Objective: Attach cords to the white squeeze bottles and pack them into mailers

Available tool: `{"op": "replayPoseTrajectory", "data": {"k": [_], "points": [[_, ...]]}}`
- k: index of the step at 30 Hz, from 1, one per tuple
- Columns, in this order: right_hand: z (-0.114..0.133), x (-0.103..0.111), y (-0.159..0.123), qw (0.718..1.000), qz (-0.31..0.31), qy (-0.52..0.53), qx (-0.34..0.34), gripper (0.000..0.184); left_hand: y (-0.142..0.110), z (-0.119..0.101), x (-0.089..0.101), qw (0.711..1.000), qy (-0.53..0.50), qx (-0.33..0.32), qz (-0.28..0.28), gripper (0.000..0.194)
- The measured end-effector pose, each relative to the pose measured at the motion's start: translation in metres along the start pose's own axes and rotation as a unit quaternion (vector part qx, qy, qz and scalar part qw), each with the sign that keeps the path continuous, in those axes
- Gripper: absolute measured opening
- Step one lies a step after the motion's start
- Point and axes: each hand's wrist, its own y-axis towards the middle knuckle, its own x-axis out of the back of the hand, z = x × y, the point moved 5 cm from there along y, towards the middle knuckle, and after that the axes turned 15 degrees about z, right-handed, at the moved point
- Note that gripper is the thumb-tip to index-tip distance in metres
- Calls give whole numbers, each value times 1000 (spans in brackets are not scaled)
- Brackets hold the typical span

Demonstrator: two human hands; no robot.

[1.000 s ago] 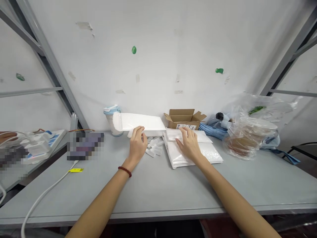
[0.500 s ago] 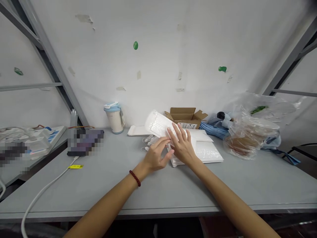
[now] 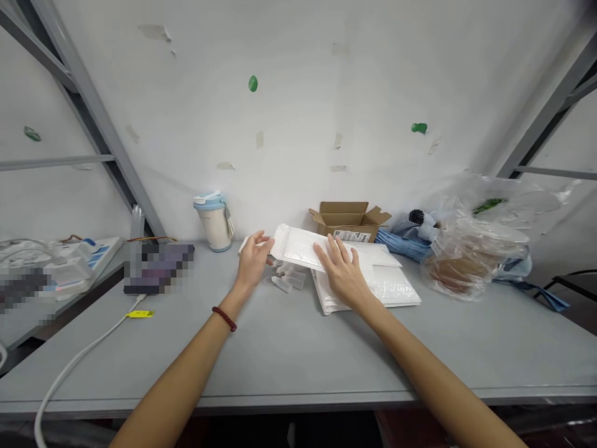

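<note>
A white bubble mailer (image 3: 301, 247) lies angled across a stack of similar white bubble mailers (image 3: 394, 287). My right hand (image 3: 345, 274) rests flat on its right part with fingers spread, pressing on it rather than gripping. At the mailer's left end, my left hand (image 3: 252, 262) is raised with curved fingers apart, close beside the flap, and nothing shows in its grasp. Whether those fingertips touch the flap I cannot tell. Several small clear plastic pieces with thin white loops (image 3: 288, 279) lie on the table just below the mailer, partly covered by it.
Behind the mailers stands an open cardboard box (image 3: 347, 218). A blue-lidded cup (image 3: 215, 223) is by the wall. Blue cloth (image 3: 405, 244) and a plastic-wrapped bundle (image 3: 471, 261) sit at right. A blurred dark device (image 3: 161, 267) with a white cable (image 3: 88, 356) lies left on the grey table (image 3: 280, 367).
My left hand has moved left, away from my right hand, to the mailer's left end. That end has come down flatter, uncovering more clear pieces. My right hand stays put.
</note>
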Motion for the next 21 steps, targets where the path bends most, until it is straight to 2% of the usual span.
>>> {"op": "replayPoseTrajectory", "data": {"k": [3,5,7,12,17,21], "points": [[7,3,-2,999,-11,15,32,60,0,15,-13,979,-138,110,98,30],[14,6,-5,997,-18,35,62,58,-3,21,-20,971,-152,145,114,24],[20,9,-7,994,-19,58,91,65,-7,24,-26,968,-145,159,131,22],[25,12,-9,991,-8,87,104,88,-14,19,-44,948,-103,160,256,19],[20,9,-7,989,-15,111,95,88,-15,16,-44,949,-79,171,252,17],[16,13,-8,986,-75,121,86,72,-13,15,-40,955,-86,158,237,22]]}}
